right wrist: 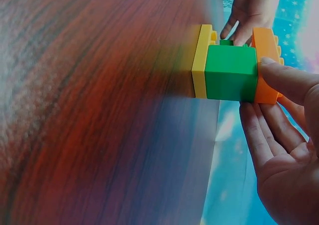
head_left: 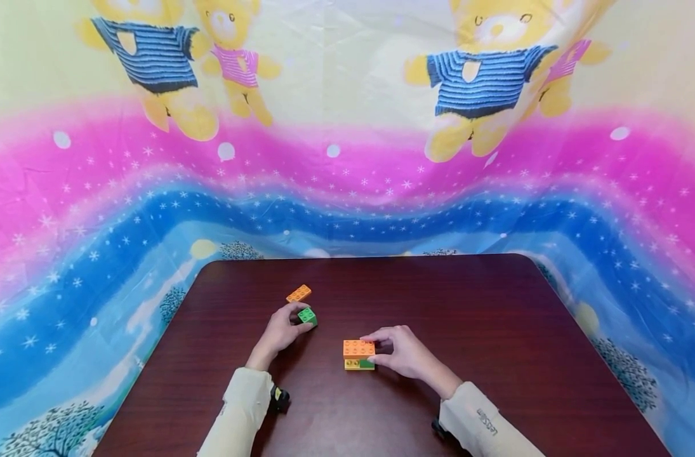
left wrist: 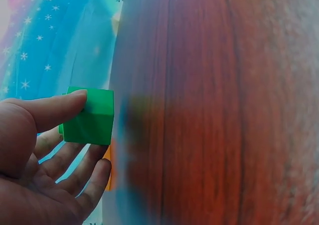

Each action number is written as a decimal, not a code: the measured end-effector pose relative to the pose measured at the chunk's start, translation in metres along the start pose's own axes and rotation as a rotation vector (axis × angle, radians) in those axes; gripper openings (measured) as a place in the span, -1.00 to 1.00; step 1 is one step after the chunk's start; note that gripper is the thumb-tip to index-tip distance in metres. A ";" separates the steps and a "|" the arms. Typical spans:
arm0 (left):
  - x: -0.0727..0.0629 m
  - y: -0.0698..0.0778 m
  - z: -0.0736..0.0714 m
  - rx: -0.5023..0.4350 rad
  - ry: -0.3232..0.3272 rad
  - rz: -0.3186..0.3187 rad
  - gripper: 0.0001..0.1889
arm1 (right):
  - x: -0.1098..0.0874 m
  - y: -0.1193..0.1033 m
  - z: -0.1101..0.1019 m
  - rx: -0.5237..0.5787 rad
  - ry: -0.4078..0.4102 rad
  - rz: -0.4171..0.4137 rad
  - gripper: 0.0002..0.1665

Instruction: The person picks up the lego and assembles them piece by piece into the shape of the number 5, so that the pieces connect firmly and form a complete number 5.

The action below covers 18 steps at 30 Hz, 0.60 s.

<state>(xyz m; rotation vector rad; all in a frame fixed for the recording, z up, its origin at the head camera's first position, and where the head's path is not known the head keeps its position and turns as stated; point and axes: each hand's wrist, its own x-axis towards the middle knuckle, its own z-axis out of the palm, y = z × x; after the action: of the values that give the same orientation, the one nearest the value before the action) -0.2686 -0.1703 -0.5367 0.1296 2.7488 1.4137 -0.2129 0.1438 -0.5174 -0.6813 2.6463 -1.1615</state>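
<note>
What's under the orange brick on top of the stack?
Under the orange brick is a green block, at its right end in the head view; below that lies a yellow plate. The orange brick's underside and the plate's surface beneath the green block are hidden.

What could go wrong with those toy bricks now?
In the head view, the top orange brick might tip or pop loose if pushed down on its left end, because the lower green brick supports only the right end.

The other green brick could slip, as the left grip pinches it between thumb and fingers.
</note>
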 end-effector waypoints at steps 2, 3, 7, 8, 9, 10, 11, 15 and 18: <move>-0.001 0.001 0.000 -0.005 0.002 0.002 -0.55 | 0.000 0.000 0.000 0.001 0.000 0.001 -0.44; -0.001 0.002 0.000 -0.007 0.003 0.008 -0.55 | 0.000 0.000 0.000 0.003 0.000 0.002 -0.44; -0.004 0.007 -0.001 -0.021 -0.001 0.033 -0.53 | -0.001 0.001 0.001 0.011 -0.002 0.007 -0.45; -0.005 0.008 -0.001 -0.025 -0.001 0.043 -0.52 | -0.001 0.002 0.001 0.014 -0.002 0.008 -0.45; -0.006 0.010 -0.002 -0.029 0.000 0.054 -0.52 | -0.001 0.002 0.002 0.016 -0.003 0.011 -0.45; -0.007 0.012 -0.002 -0.033 0.001 0.059 -0.51 | -0.001 0.002 0.002 0.019 -0.004 0.011 -0.45; -0.007 0.014 -0.003 -0.034 0.001 0.071 -0.51 | -0.001 0.002 0.002 0.021 -0.003 0.012 -0.45; -0.011 0.024 -0.004 -0.057 -0.004 0.113 -0.52 | 0.000 0.002 0.002 0.021 0.002 0.008 -0.45; -0.015 0.033 -0.005 -0.080 -0.013 0.148 -0.52 | 0.001 0.002 0.001 0.018 0.006 0.002 -0.46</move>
<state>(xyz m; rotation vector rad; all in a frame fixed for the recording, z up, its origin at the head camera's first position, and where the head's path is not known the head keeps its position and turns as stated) -0.2525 -0.1572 -0.5069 0.3443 2.7177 1.5481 -0.2141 0.1439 -0.5199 -0.6735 2.6379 -1.1873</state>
